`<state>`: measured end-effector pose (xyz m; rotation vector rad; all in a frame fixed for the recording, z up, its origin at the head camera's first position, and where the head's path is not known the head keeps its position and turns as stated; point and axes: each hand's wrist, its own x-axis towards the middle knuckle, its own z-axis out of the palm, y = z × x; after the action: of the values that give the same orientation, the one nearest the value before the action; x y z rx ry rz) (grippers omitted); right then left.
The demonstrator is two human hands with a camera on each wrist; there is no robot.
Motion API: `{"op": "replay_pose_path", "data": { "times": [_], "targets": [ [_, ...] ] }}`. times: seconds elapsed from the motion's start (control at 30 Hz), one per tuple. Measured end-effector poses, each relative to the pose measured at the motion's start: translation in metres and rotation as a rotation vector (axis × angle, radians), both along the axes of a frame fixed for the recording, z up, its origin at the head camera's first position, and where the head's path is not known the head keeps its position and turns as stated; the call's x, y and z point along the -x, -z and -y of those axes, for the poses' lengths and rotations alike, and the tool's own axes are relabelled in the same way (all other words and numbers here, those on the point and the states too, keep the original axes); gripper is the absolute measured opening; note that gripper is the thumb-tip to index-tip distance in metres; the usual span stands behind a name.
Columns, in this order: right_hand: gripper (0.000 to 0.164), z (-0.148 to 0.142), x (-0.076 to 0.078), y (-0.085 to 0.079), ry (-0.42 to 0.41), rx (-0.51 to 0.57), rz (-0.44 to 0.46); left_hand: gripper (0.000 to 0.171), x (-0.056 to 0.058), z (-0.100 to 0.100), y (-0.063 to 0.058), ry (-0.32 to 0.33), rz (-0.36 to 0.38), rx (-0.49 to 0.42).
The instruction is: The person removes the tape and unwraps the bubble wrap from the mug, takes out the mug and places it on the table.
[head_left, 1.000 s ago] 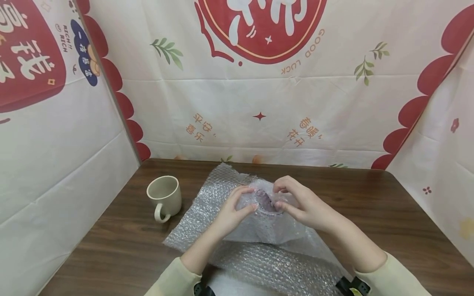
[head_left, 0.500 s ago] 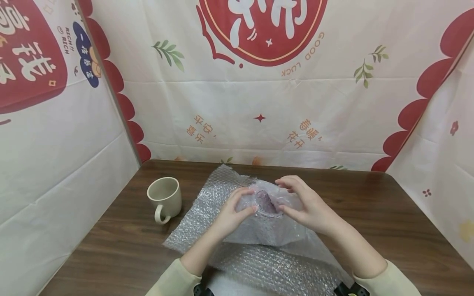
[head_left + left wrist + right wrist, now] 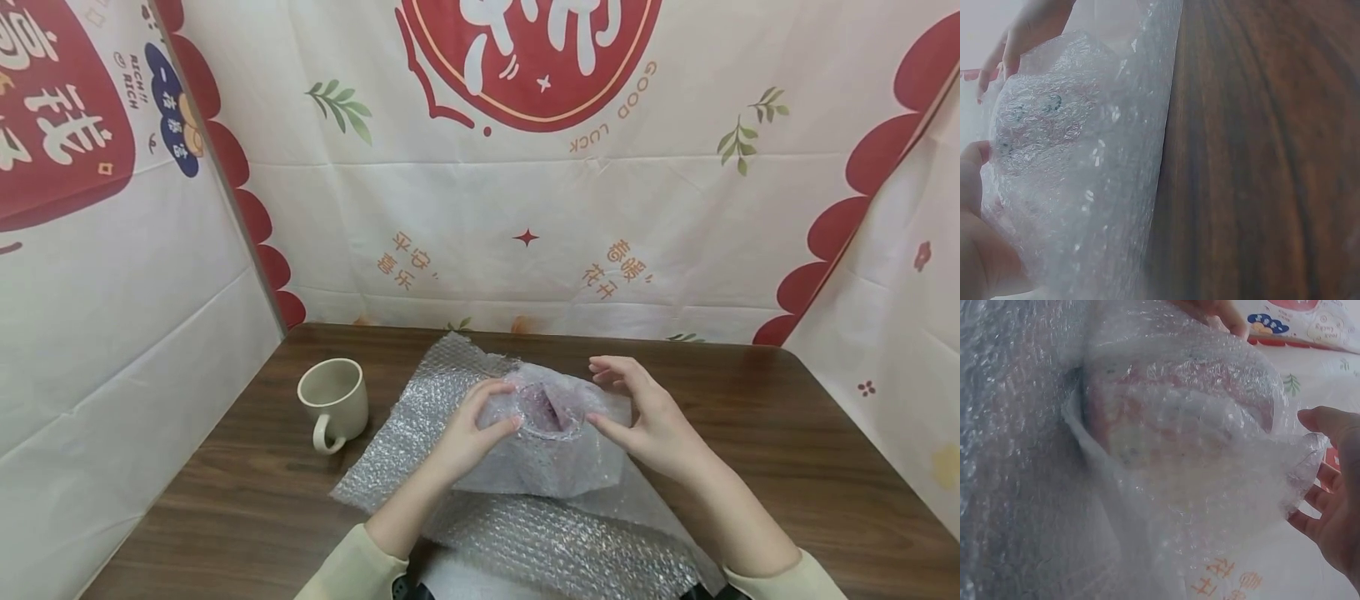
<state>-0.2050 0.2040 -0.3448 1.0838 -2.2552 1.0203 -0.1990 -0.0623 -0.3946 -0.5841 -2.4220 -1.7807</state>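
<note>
A round-rimmed, cup-shaped thing with a pinkish opening stands wrapped in bubble wrap in the middle of the table. Pink and green print shows dimly through the plastic in the right wrist view. My left hand holds its left side, thumb and fingers curved around the rim. On the other side, my right hand is spread loosely, its fingers beside a raised flap of the wrap. Folds of bubble wrap hide most of the wrapped thing's body.
A flat bubble wrap sheet extends beneath the wrapped thing on the dark wooden table. Left of it stands a cream mug with its handle toward me. Printed cloth walls enclose the back and sides.
My right hand has moved right, away from the rim, and its fingers have spread. More of the wrapped opening shows now. The left hand has stayed in place.
</note>
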Motion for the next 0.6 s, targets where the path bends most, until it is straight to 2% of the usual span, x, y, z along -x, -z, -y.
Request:
{"op": "replay_pose_path", "data": {
  "times": [0.3, 0.47, 0.53, 0.6],
  "targets": [
    [0.069, -0.01, -0.002, 0.011, 0.19, 0.085, -0.016, 0.049, -0.001, 0.0, -0.001, 0.006, 0.001, 0.001],
    [0.066, -0.014, -0.001, 0.017, 0.248, 0.125, 0.003, 0.048, -0.001, 0.0, 0.0, 0.006, 0.0, -0.01],
    [0.063, -0.016, 0.001, 0.02, 0.264, 0.136, 0.015, 0.047, -0.006, -0.001, -0.008, 0.018, -0.004, -0.026],
    [0.062, -0.019, 0.003, 0.023, 0.286, 0.139, 0.031, 0.047, -0.006, -0.001, -0.008, 0.023, -0.004, -0.032]
  ]
}}
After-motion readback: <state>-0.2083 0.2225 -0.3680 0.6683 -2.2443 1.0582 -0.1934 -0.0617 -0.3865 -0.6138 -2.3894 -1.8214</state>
